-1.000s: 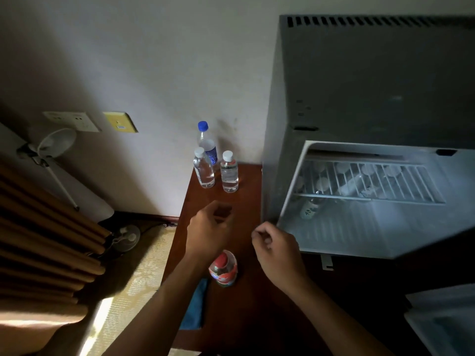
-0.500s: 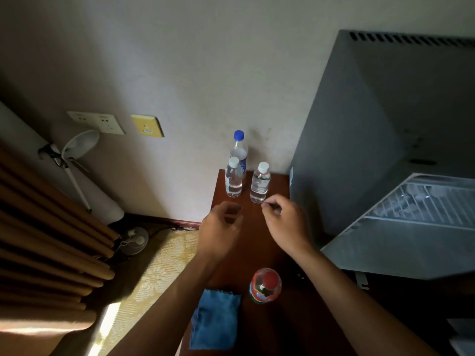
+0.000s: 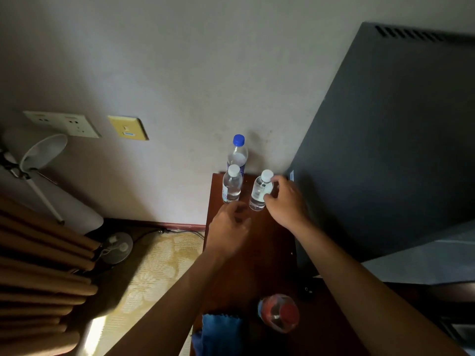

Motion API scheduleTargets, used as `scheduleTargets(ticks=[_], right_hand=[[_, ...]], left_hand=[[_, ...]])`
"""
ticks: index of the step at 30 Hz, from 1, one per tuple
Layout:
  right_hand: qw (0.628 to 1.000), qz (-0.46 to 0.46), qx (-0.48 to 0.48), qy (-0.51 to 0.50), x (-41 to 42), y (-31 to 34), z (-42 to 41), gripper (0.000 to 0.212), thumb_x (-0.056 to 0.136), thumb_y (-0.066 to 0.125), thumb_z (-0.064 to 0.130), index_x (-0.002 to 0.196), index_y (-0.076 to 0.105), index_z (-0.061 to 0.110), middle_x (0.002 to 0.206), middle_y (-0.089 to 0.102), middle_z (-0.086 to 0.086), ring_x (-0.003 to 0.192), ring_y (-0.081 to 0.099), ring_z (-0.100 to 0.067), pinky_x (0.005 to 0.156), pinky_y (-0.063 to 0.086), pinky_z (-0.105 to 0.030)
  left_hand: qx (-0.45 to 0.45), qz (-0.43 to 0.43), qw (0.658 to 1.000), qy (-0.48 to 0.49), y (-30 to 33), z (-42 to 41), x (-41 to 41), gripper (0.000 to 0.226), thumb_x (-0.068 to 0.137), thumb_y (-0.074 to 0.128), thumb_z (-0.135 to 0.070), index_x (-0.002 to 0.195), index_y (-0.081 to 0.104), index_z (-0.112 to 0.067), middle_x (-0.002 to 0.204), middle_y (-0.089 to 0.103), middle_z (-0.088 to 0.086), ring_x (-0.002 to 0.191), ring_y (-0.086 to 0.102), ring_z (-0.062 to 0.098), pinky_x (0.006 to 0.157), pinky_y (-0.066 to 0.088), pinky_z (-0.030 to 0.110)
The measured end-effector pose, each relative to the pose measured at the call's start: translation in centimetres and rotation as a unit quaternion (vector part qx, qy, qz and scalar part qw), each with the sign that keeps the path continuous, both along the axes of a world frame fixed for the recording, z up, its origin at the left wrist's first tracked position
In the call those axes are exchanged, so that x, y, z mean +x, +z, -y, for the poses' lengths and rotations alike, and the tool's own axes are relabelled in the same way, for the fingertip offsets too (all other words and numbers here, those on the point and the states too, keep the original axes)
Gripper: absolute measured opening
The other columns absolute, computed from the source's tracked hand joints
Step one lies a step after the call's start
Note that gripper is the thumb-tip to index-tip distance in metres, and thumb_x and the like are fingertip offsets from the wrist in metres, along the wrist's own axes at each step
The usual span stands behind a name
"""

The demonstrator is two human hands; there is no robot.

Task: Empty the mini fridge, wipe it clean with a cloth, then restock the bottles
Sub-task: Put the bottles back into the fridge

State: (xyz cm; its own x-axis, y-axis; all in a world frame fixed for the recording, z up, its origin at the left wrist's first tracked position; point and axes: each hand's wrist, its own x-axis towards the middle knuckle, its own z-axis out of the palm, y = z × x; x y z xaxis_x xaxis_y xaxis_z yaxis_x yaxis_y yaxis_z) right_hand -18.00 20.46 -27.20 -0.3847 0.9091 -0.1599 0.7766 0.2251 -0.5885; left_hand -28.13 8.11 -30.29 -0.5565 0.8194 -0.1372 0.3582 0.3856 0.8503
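Restocking step, likely; right hand (image 3: 285, 201) grasping right clear bottle (image 3: 260, 191) on desk (image 3: 270, 253); left hand (image 3: 228, 227) released, near left clear bottle (image 3: 231, 185); next: lift, carry rightward to fridge (image 3: 390, 150).

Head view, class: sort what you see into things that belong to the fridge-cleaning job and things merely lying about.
Belong to the job:
mini fridge
blue cloth
blue-capped bottle
left white-capped bottle
right white-capped bottle, touched by the right hand
red bottle
left hand, reaching

Just lying about:
wall sockets
yellow wall plate
floor lamp
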Motion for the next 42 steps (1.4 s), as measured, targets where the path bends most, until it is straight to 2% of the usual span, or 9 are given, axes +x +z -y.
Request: scheduleTargets(ticks=[5,7,9,12,15,20,26,36,42], right_hand=[[1.000,0.003,0.001,-0.028,-2.7,-1.9,-2.6,0.058,0.089,0.061,0.027,0.142,0.037,0.022,0.138,0.049,-0.009,0.124,0.050,-0.032,0.097,0.047,-0.040],[0.997,-0.019,-0.048,-0.062,-3.8,-2.9,-3.6,0.068,0.086,0.067,0.028,0.145,0.033,0.021,0.139,0.049,-0.007,0.123,0.051,-0.031,0.098,0.046,-0.039],[0.987,-0.059,-0.104,-0.105,-4.6,-4.1,-4.4,0.073,0.081,0.073,0.031,0.143,0.037,0.021,0.137,0.052,-0.005,0.121,0.054,-0.029,0.101,0.047,-0.041],[0.975,-0.105,-0.138,-0.142,-5.0,-6.6,-5.4,0.056,0.078,0.076,0.034,0.127,0.053,0.022,0.124,0.063,-0.003,0.114,0.060,-0.027,0.101,0.049,-0.044],[0.970,-0.128,-0.132,-0.160,-5.2,-7.3,-5.3,0.042,0.086,0.071,0.035,0.123,0.057,0.022,0.123,0.065,-0.002,0.113,0.059,-0.025,0.100,0.047,-0.038],[0.965,-0.154,-0.127,-0.168,-4.8,-7.6,-4.4,0.042,0.092,0.063,0.037,0.129,0.055,0.018,0.127,0.063,-0.002,0.117,0.057,-0.023,0.091,0.039,-0.023],[0.958,-0.174,-0.151,-0.170,-1.9,-7.6,-1.0,0.040,0.094,0.062,0.032,0.132,0.054,0.021,0.118,0.061,0.003,0.105,0.056,-0.014,0.085,0.036,-0.020],[0.949,-0.208,-0.178,-0.157,3.4,-5.6,5.6,0.033,0.093,0.064,0.031,0.123,0.058,0.022,0.113,0.064,0.003,0.109,0.060,-0.018,0.092,0.045,-0.029],[0.940,-0.275,-0.154,-0.133,5.8,-0.9,8.3,0.029,0.091,0.065,0.036,0.119,0.061,0.032,0.106,0.064,0.017,0.105,0.062,-0.012,0.097,0.053,-0.041]], left_hand=[[-0.022,0.015,1.000,-0.011,-1.9,-1.3,-1.4,0.034,0.086,0.067,-0.024,0.120,0.063,-0.024,0.116,0.065,-0.005,0.095,0.065,0.009,0.086,0.056,0.034],[-0.036,0.019,0.999,-0.020,-2.7,-1.5,-1.7,0.035,0.086,0.066,-0.025,0.121,0.062,-0.025,0.119,0.065,-0.004,0.096,0.065,0.010,0.087,0.057,0.037],[-0.047,0.022,0.998,-0.022,-3.3,-1.5,-2.0,0.035,0.086,0.065,-0.026,0.122,0.061,-0.026,0.120,0.064,-0.004,0.097,0.065,0.010,0.087,0.057,0.038],[-0.060,0.020,0.998,-0.022,-4.1,-1.6,-2.5,0.035,0.087,0.065,-0.027,0.121,0.061,-0.028,0.119,0.064,-0.005,0.097,0.065,0.009,0.086,0.056,0.037],[-0.072,0.019,0.997,-0.020,-4.6,-1.6,-2.9,0.034,0.087,0.064,-0.028,0.121,0.061,-0.029,0.119,0.063,-0.006,0.095,0.065,0.008,0.085,0.056,0.037],[-0.086,0.016,0.996,-0.020,-5.2,-1.8,-3.0,0.036,0.086,0.065,-0.028,0.122,0.060,-0.028,0.118,0.063,-0.006,0.093,0.065,0.008,0.084,0.055,0.035],[-0.087,0.017,0.995,-0.043,-4.6,-1.6,-1.4,0.040,0.084,0.068,-0.029,0.123,0.059,-0.029,0.121,0.063,-0.005,0.100,0.065,0.010,0.090,0.055,0.039],[-0.073,-0.011,0.995,-0.072,-1.8,1.8,1.9,0.060,0.078,0.076,-0.034,0.132,0.051,-0.030,0.130,0.058,-0.002,0.108,0.061,0.013,0.093,0.054,0.040],[-0.031,-0.066,0.989,-0.126,0.7,3.7,3.6,0.079,0.073,0.074,-0.052,0.142,0.040,-0.036,0.138,0.051,-0.003,0.120,0.054,0.017,0.097,0.050,0.038]])
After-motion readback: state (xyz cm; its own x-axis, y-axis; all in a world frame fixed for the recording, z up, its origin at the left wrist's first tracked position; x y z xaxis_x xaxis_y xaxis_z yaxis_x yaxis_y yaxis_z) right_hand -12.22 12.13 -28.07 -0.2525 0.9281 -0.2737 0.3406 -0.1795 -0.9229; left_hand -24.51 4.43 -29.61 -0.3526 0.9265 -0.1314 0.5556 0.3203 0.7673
